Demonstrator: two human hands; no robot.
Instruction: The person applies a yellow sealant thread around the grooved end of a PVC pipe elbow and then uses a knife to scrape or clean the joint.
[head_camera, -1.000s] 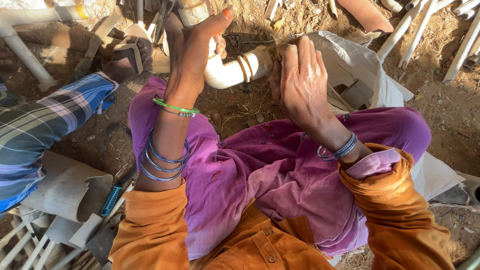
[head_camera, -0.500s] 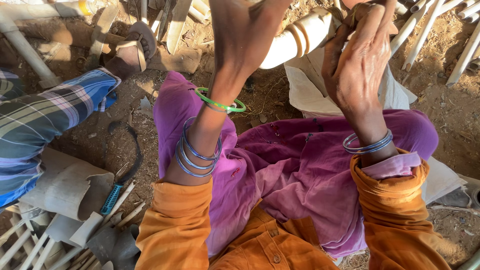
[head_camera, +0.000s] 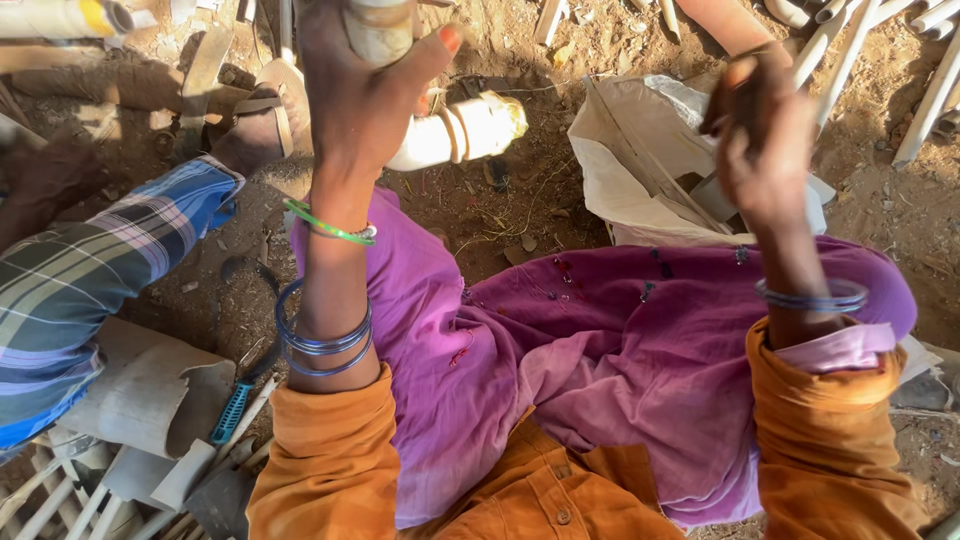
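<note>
I sit on dirt ground with purple cloth (head_camera: 620, 380) over my lap and orange sleeves. My left hand (head_camera: 360, 95), with green and blue bangles on the wrist, is raised and shut on a pale bent pipe (head_camera: 462, 130). The pipe runs from the top edge down past my thumb to a banded, yellowish end. My right hand (head_camera: 765, 140) is raised at the right above a white sack (head_camera: 640, 180). Its fingers are curled shut, and I cannot see anything in them.
Another person's leg in blue plaid cloth (head_camera: 90, 280) and a sandalled foot (head_camera: 262, 115) lie at the left. A blue-handled curved tool (head_camera: 235, 410) and a curled pale sheet (head_camera: 150, 390) rest beside my left elbow. Pale sticks (head_camera: 930, 90) lie at the upper right and lower left.
Both hands have risen toward the camera. The left hand has lifted the pipe upward. The right hand has gone from flat fingers to curled and moved right, away from the pipe.
</note>
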